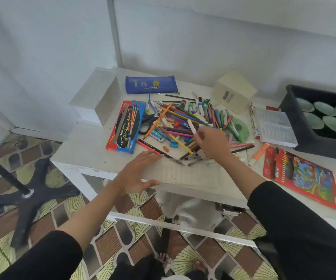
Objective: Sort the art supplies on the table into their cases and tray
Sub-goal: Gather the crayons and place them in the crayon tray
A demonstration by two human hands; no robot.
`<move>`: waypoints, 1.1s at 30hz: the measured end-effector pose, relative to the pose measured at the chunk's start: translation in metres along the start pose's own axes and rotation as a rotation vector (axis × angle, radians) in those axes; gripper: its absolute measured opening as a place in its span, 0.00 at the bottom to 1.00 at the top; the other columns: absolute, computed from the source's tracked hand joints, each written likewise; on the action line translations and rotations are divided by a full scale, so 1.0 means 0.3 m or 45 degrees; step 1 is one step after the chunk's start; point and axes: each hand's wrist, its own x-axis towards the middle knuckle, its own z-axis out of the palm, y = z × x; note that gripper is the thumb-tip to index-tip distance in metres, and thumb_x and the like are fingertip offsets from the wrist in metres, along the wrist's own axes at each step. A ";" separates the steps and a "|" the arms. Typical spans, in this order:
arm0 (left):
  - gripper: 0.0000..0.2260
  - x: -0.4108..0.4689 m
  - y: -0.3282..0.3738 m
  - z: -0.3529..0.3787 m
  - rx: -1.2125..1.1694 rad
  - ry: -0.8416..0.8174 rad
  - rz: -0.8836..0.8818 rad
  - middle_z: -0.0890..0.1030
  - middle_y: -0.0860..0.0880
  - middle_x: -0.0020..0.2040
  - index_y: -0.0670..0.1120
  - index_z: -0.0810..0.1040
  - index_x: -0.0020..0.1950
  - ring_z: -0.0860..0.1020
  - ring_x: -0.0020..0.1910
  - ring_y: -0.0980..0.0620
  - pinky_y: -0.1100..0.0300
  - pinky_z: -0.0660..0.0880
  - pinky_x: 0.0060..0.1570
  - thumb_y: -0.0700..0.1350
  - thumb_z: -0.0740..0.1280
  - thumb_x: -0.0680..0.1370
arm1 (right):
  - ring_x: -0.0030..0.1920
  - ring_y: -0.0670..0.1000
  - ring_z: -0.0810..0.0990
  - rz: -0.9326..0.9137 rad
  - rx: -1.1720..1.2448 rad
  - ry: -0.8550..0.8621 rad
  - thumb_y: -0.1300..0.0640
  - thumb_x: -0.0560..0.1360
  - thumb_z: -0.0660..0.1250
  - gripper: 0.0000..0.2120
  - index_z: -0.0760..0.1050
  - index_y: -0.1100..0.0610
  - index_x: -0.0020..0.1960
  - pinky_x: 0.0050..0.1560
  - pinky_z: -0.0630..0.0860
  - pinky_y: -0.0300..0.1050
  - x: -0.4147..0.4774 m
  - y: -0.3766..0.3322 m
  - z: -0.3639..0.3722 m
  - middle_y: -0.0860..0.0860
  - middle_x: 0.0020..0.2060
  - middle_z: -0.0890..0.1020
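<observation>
The white table (82,150) carries everything: a black tray (301,131) of green paint pots at the far right, a red colour-pencil pack (302,176) near the front right, a water-colour pencil box (125,126) on the left, a blue pencil case (151,84) at the back, and between them a tangled pile of pencils and markers (185,118). The left hand (136,170) is spread flat with straight fingers over the near edge, holding nothing. The right hand (209,142) reaches into the pile, its fingertips pinching the lower end of a pale stick (191,126), possibly a crayon or a capped marker; blur hides which. The pinch sits far down the stick, so it could pivot and slip. Lifting it through crossed pencils may also drag neighbours, and those lying near the front edge could roll off onto the floor.
</observation>
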 end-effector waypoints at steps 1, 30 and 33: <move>0.34 0.002 0.002 -0.001 0.005 -0.008 -0.004 0.63 0.60 0.71 0.54 0.63 0.74 0.56 0.73 0.62 0.60 0.55 0.70 0.63 0.67 0.71 | 0.40 0.53 0.77 0.035 -0.045 0.045 0.53 0.78 0.61 0.09 0.75 0.56 0.44 0.45 0.72 0.49 0.021 -0.004 0.008 0.49 0.36 0.77; 0.43 0.020 -0.036 -0.031 -0.216 -0.059 -0.102 0.71 0.66 0.65 0.54 0.61 0.75 0.67 0.67 0.64 0.68 0.60 0.66 0.62 0.74 0.64 | 0.39 0.42 0.79 -0.086 0.947 -0.117 0.68 0.70 0.71 0.11 0.82 0.54 0.46 0.44 0.77 0.32 -0.212 -0.192 0.064 0.49 0.41 0.79; 0.43 0.023 -0.034 -0.031 -0.251 -0.065 -0.101 0.71 0.65 0.65 0.51 0.62 0.75 0.68 0.66 0.64 0.72 0.61 0.65 0.62 0.74 0.65 | 0.39 0.45 0.78 -0.217 0.875 -0.141 0.69 0.69 0.71 0.08 0.82 0.59 0.46 0.44 0.77 0.34 -0.218 -0.228 0.096 0.51 0.41 0.79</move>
